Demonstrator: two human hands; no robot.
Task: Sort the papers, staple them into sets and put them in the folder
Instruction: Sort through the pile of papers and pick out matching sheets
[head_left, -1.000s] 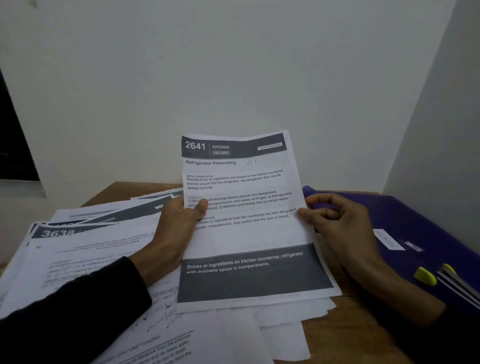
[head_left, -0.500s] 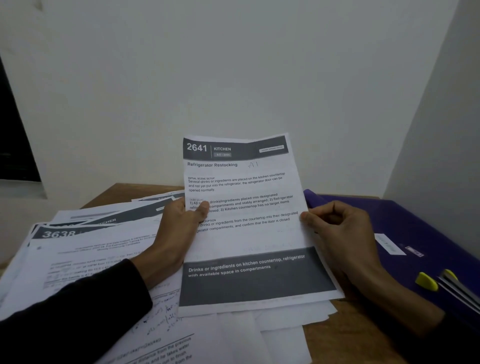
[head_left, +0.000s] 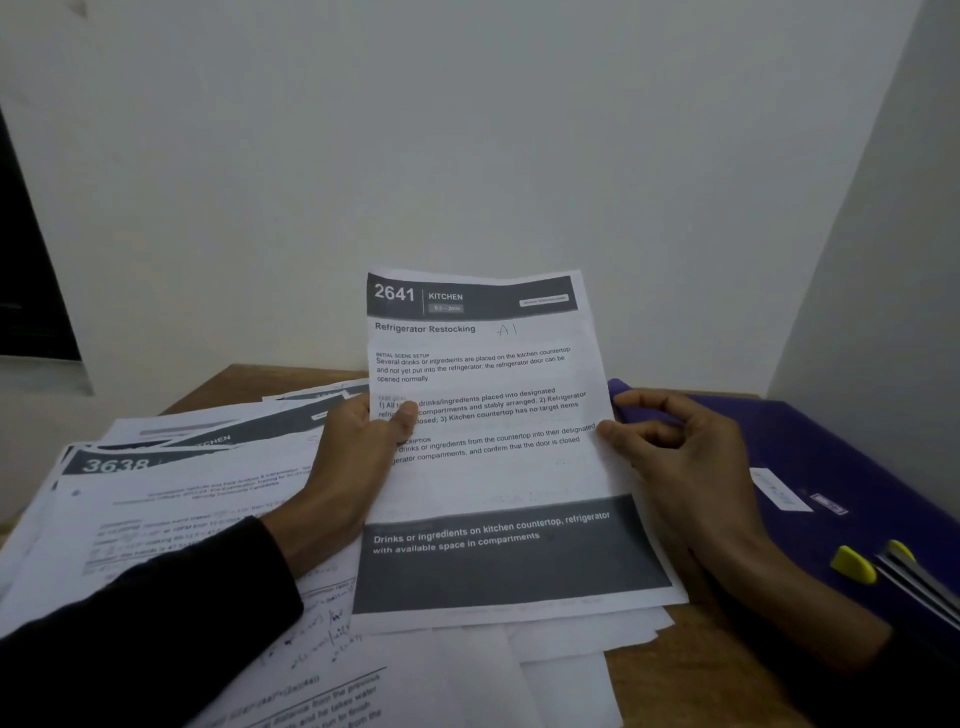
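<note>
1 printed white sheet headed 2641 KITCHEN (head_left: 483, 415) is what I hold raised over the wooden table (head_left: 691, 691), its top edge lifted toward the white wall. My left hand (head_left: 358, 457) pinches the sheet's left edge, thumb pressed on the print; my right hand (head_left: 685, 467) pinches its right edge between thumb and curled fingers. Left of this sheet, a loose spread of printed white papers (head_left: 171, 499) lies fanned and overlapping, 1 headed 3638; more white sheets lie under it. Right of the sheet rests the closed purple folder (head_left: 831, 457), and near that folder's near end lies a yellow-tipped metal object (head_left: 872, 564), possibly the stapler, though I cannot tell. I judge sorting barely begun: no stapled set is visible, nothing seen filed. Grouping, stapling and filing all remain.
</note>
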